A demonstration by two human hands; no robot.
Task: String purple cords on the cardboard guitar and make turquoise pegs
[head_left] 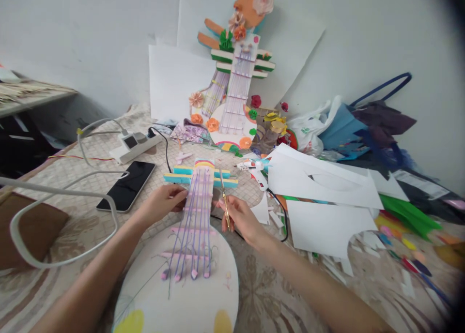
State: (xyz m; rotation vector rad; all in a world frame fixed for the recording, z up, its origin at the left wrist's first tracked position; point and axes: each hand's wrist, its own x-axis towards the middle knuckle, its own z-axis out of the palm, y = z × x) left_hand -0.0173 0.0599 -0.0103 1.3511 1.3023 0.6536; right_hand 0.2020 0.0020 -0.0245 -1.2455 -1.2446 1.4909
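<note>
Has guitar [194,243] pointing away, with long axis slanting right — white, round-bodied, purple-strung; pinches scissors [225,208] in right hand [239,218], curls left hand [164,201] by neck [199,192] — grip unclear

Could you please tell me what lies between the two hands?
In the head view, the model guitar's neck with its purple strings lies between the left hand and the right hand.

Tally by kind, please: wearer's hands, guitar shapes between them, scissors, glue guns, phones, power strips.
Left hand and right hand: 2
Guitar shape: 1
Scissors: 1
Glue gun: 1
Phone: 1
Power strip: 1
Total: 7
</note>
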